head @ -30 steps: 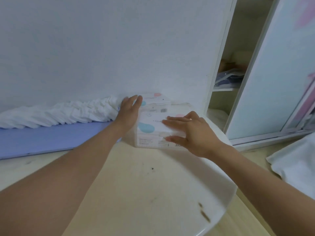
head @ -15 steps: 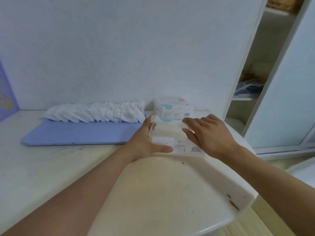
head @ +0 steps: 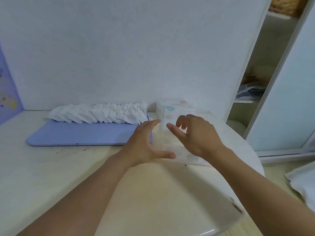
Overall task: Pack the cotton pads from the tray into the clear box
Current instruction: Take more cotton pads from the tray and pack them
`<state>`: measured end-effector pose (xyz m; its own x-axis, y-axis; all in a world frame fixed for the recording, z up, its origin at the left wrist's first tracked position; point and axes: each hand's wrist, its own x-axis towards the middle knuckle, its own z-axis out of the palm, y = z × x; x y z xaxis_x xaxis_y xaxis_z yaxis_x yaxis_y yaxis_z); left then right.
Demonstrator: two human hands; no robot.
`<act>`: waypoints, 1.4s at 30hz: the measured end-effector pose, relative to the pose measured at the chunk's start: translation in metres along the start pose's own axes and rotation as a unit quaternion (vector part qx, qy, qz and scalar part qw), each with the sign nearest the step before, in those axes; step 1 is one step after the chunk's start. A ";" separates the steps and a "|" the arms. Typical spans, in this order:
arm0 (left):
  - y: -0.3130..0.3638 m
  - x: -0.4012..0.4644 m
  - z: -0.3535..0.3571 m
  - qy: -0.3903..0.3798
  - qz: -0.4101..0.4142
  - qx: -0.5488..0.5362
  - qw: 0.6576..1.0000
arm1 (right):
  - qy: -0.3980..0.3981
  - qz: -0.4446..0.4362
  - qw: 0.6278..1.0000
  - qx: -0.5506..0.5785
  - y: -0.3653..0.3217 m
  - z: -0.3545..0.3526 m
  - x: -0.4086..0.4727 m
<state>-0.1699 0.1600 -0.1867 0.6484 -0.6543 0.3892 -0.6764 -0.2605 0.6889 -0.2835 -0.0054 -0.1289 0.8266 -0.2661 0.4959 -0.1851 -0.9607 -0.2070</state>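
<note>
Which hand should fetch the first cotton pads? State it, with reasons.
Left. The left hand hovers open at the tray edge, beside the cotton pads; the right hand is over the clear box, farther away.

Lighting is soft, even and moderately bright, with a cool cast on the wall (head: 119, 48); its source cannot be told. Shadows are faint. No glare. Motion blur smears both hands (head: 146, 143) and the box (head: 175, 116). Wide-angle distortion bends the wardrobe door (head: 289, 82) at the right edge.
</note>
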 end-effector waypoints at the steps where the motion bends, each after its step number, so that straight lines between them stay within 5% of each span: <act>1: -0.006 -0.002 -0.013 0.020 -0.005 0.025 0.999 | -0.056 -0.003 0.998 -0.010 -0.008 0.009 -0.012; 6: -0.038 -0.011 -0.048 -0.002 -0.072 0.125 0.989 | -0.130 0.036 0.990 -0.030 0.002 0.020 -0.021; 12: -0.021 -0.021 -0.039 -0.022 -0.109 0.052 0.992 | -0.029 0.028 0.996 0.081 -0.002 0.011 0.008; 15: -0.008 -0.038 -0.030 -0.039 -0.095 0.030 0.994 | -0.058 0.014 0.990 0.130 -0.038 0.026 0.022; 20: 0.000 -0.046 -0.040 -0.052 -0.099 0.001 0.994 | -0.121 0.087 0.989 -0.011 -0.074 0.048 0.037; 25: -0.022 -0.035 -0.072 -0.006 -0.227 -0.224 0.948 | -0.186 0.135 0.973 -0.012 -0.074 0.043 0.038; 29: -0.036 -0.023 -0.073 0.038 -0.279 -0.244 0.928 | -0.147 0.146 0.974 -0.095 -0.058 0.028 0.036; 32: -0.038 -0.017 -0.064 0.079 -0.276 -0.203 0.936 | -0.093 0.079 0.993 -0.002 -0.066 0.034 0.051; 36: -0.044 -0.016 -0.064 0.108 -0.243 -0.192 0.945 | -0.143 0.020 0.989 0.035 -0.078 0.066 0.062; 42: -0.050 -0.015 -0.058 0.025 -0.200 -0.168 0.965 | -0.102 0.025 0.993 0.061 -0.067 0.106 0.057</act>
<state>-0.1259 0.2241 -0.1916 0.8558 -0.5119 0.0750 -0.2228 -0.2339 0.9464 -0.1673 0.0524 -0.1758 0.9105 -0.2794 0.3049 -0.1727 -0.9268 -0.3336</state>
